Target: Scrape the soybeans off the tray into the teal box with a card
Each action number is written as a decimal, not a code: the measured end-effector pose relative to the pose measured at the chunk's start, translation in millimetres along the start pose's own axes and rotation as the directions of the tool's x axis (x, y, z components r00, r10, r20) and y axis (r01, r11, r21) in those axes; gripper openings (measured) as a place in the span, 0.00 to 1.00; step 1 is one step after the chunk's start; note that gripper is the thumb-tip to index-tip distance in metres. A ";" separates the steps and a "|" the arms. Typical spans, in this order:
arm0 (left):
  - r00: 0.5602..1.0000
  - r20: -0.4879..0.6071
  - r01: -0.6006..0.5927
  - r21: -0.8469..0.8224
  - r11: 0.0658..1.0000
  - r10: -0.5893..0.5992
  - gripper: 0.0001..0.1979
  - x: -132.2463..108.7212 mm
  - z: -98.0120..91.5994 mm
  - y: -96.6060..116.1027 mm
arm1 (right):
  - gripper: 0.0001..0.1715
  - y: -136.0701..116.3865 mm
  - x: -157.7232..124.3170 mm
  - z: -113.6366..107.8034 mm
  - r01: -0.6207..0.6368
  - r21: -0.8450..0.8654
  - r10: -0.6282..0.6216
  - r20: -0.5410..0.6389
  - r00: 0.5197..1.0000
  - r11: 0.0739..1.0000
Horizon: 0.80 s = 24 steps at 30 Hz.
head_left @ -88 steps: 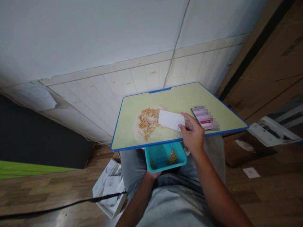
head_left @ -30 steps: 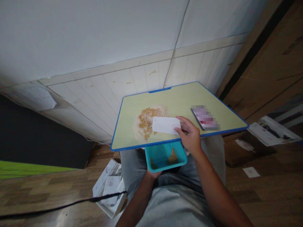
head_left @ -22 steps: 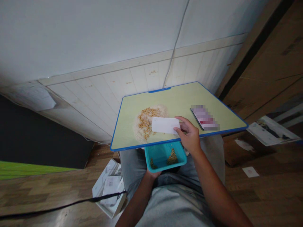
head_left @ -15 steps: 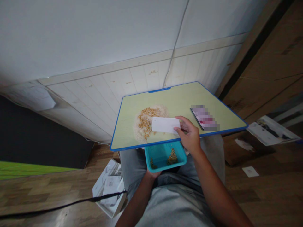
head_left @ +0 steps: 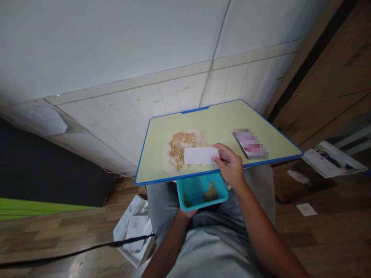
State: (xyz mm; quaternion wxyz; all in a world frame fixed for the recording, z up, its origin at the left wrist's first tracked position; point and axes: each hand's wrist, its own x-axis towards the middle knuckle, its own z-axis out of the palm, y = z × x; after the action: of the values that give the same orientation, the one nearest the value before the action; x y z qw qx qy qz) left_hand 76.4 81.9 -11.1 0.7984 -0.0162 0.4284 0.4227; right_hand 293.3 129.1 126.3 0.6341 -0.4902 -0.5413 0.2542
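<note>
A flat white card (head_left: 199, 155) is pinched at its right end by my right hand (head_left: 230, 164), over the near part of the tabletop. Beside and partly behind it lies a heap of yellow beans (head_left: 178, 144) mixed with pale grains (head_left: 169, 163). My left hand (head_left: 188, 212) supports a teal tray (head_left: 191, 189) from below, at the table's front edge; most of its fingers are hidden under the tray. Inside the tray are two small piles of beans (head_left: 211, 192).
The yellow-green table (head_left: 220, 119) has a blue rim and stands near the wall. A phone (head_left: 251, 144) with a blurred screen lies on its right part. An open white box (head_left: 136, 231) is on the floor at left; cardboard boxes (head_left: 327, 77) stand at right.
My right hand has moved slightly down and left with the white card, which now looks narrower from a changed tilt. The left hand and tray are nearly unmoved.
</note>
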 end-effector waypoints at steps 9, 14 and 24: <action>0.999 -0.043 0.003 0.000 1.000 -0.003 0.42 -6.5 12.7 1.6 | 0.20 -4.9 -0.4 -1.3 0.019 0.017 -0.020 0.046 0.999 1.000; 0.999 -0.049 -0.009 -0.083 0.997 0.005 0.41 -10.4 18.0 2.9 | 0.20 -3.6 -1.9 -1.9 0.022 0.022 -0.024 0.062 0.998 1.000; 0.998 0.053 -0.022 0.001 1.000 0.022 0.42 -4.2 2.3 2.1 | 0.17 -4.6 -3.9 -1.8 0.026 0.037 -0.029 0.108 0.994 0.999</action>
State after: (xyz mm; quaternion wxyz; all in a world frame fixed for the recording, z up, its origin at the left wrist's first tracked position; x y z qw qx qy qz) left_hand 75.3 81.3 -6.0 0.8048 0.0003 0.4078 0.4313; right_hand 292.9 123.4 128.8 0.6157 -0.4568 -0.5771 0.2813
